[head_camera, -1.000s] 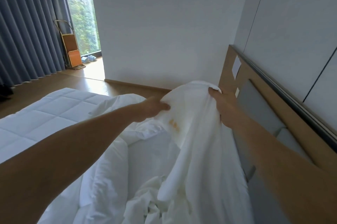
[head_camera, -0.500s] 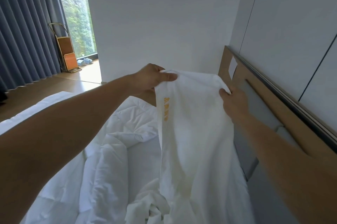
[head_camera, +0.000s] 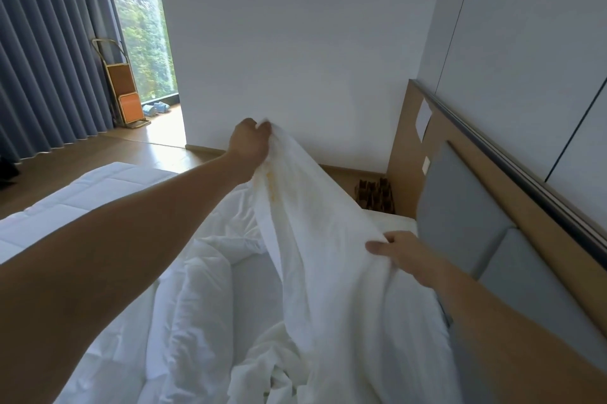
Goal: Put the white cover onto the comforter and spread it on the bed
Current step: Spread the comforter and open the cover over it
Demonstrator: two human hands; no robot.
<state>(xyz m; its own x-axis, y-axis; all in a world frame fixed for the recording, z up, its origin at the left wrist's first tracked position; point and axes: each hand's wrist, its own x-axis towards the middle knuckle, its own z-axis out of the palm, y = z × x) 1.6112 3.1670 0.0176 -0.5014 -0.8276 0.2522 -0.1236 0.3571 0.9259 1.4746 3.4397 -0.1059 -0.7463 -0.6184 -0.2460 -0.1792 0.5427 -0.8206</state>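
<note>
On my feed, the left hand has its grip closed round a bunched corner of the white cover, fingers curled tight, held high at about 11 o'clock from the middle of the view. The right hand, lower at 4 o'clock, grips the cover's edge with its fingers curled over the cloth. The cover slants between the two grips, then falls into a crumpled heap on the bed at 6 o'clock. A faint line of yellow print shows on it just below the left hand. The quilted comforter lies rumpled on the bed from 7 to 9 o'clock, just beside the cover. A grey padded headboard stands at 3 o'clock. Blue-grey curtains hang at 10 o'clock, a window beside them.
</note>
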